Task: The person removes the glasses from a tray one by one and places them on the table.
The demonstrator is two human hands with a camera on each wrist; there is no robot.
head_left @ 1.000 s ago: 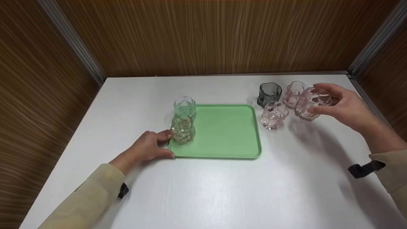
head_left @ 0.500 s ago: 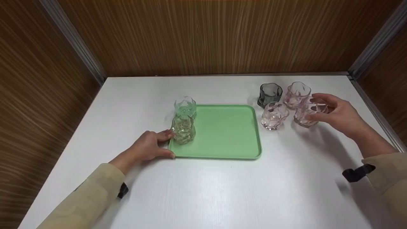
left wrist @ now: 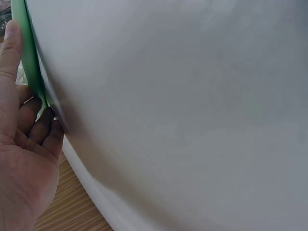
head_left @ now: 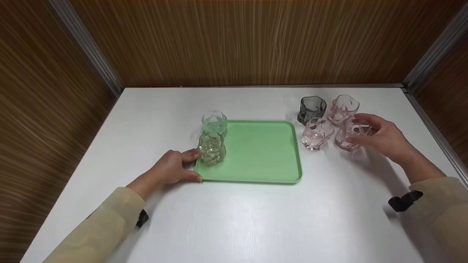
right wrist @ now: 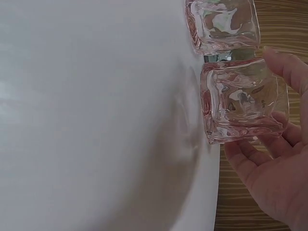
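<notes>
Wood-grain walls are boxing in a white table point(head_left: 234, 219), and a green tray point(head_left: 256, 153) is sitting in the middle of it. Left hand point(head_left: 170, 170) is resting at the tray's near left corner, fingers fairly straight, thumb lying along the rim, not really gripping anything. Two clear glasses point(head_left: 212, 148) are standing on the tray's left edge, one behind the other, just past that thumb. Right of the tray, the right hand point(head_left: 380, 137) is curling around a pink glass point(head_left: 349, 135), thumb on one side and fingers on the other; whether it's sitting on the table I can't tell. Two more pink ones point(head_left: 316, 133) and a grey glass point(head_left: 311, 108) are crowding just beside it, between it and the tray.
</notes>
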